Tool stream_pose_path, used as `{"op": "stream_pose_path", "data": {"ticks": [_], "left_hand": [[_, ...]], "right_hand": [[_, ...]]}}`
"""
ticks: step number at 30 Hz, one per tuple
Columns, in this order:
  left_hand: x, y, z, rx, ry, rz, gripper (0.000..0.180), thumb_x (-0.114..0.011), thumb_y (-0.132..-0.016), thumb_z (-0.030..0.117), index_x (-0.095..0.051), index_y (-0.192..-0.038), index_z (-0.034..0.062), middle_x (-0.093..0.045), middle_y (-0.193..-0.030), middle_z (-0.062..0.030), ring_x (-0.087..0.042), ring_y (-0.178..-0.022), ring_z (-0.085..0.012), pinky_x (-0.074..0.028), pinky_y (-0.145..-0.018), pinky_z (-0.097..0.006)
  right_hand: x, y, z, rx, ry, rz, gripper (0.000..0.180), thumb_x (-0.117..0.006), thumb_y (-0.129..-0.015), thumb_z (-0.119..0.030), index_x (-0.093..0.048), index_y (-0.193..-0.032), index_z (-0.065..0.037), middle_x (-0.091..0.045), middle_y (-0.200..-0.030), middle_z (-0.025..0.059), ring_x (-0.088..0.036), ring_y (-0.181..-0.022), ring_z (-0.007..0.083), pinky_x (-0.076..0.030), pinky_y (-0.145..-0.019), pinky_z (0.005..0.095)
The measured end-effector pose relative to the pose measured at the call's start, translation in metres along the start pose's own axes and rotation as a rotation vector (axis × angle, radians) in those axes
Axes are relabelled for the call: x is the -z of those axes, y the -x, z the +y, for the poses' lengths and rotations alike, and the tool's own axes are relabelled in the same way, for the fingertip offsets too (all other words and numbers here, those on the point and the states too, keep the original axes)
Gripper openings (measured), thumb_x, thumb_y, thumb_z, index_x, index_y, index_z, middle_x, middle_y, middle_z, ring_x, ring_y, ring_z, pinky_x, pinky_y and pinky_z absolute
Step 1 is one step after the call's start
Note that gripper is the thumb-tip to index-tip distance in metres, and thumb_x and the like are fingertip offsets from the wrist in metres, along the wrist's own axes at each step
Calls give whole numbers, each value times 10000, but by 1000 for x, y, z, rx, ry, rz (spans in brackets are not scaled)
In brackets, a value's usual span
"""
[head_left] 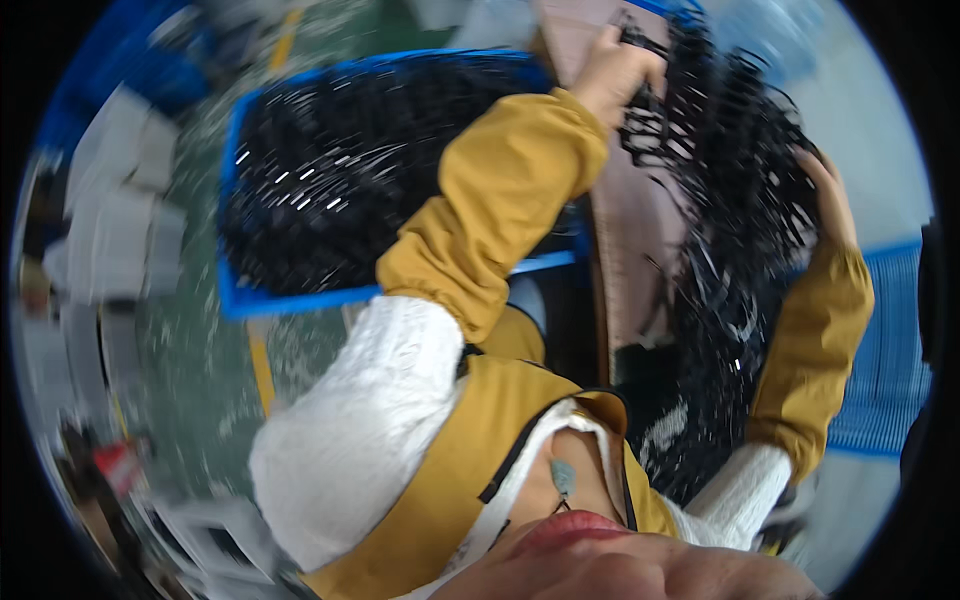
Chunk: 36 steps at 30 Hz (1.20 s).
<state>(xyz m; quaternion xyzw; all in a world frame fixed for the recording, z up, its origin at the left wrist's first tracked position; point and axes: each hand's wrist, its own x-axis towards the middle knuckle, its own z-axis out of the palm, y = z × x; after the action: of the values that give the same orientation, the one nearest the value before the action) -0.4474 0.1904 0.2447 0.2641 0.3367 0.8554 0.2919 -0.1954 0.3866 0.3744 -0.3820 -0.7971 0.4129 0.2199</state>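
Note:
A tangled heap of thin black plastic strips and frame-like pieces (735, 190) lies on the pinkish work table and spills toward my body. My left hand (618, 75), at the far side of the table, is closed around some black plastic pieces (645, 125) at the heap's left edge. Against the heap's right side rests my right hand (832, 195), its visible fingers stretched out along the strips. Some of its fingertips are hidden among the pieces. Motion blur smears both hands and the heap, so the exact shape of single pieces cannot be made out.
Left of the table stands a blue crate (228, 255) filled with similar black strips. The table's brown edge (598, 270) runs between them. A blue ribbed crate (880, 350) is at the right. White containers (125, 220) stand on the green floor (195, 350) at the far left.

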Motion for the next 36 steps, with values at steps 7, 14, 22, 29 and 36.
{"op": "stream_pose_path", "data": {"ticks": [7,14,22,29,36], "left_hand": [[130,95,209,-104,-123,65,398,-546,-779,19,-624,-1166,65,-696,-855,-77,-685,-709,-182,-596,-602,-329],[289,170,309,-242,-387,392,231,-580,-728,-8,-613,-956,4,-657,-798,-45,-650,-778,-179,-531,-746,-330],[442,177,242,-38,-1040,698,794,-628,-812,170,-437,-1557,-26,-501,-1533,-238,-486,-1398,-351,-338,-1187,-396],[442,153,242,-416,-1055,539,621,-613,-811,13,-594,-1431,-29,-694,-1296,-172,-655,-1106,-216,-483,-993,-304],[433,180,220,-164,-1390,776,643,-601,-927,209,-482,-1520,-10,-559,-1488,-233,-537,-1373,-347,-410,-1134,-411]], "right_hand": [[-174,35,-119,354,-180,-422,363,-649,-1004,-261,-683,-1269,-15,-726,-1110,41,-684,-988,119,-523,-875,246],[-407,23,-215,682,213,-470,396,-686,-927,-269,-686,-1248,-37,-718,-973,127,-667,-831,216,-545,-736,355],[-558,25,-103,519,487,-459,537,-561,-889,-272,-603,-1361,-19,-675,-1296,285,-637,-1213,462,-501,-1051,515],[-555,2,-124,491,-26,-624,748,-731,-869,-411,-561,-1417,70,-679,-1313,256,-643,-1222,340,-479,-1047,386],[-568,16,-87,500,-160,-474,752,-685,-906,-445,-497,-1515,-47,-618,-1421,252,-582,-1328,395,-438,-1117,409]]}}
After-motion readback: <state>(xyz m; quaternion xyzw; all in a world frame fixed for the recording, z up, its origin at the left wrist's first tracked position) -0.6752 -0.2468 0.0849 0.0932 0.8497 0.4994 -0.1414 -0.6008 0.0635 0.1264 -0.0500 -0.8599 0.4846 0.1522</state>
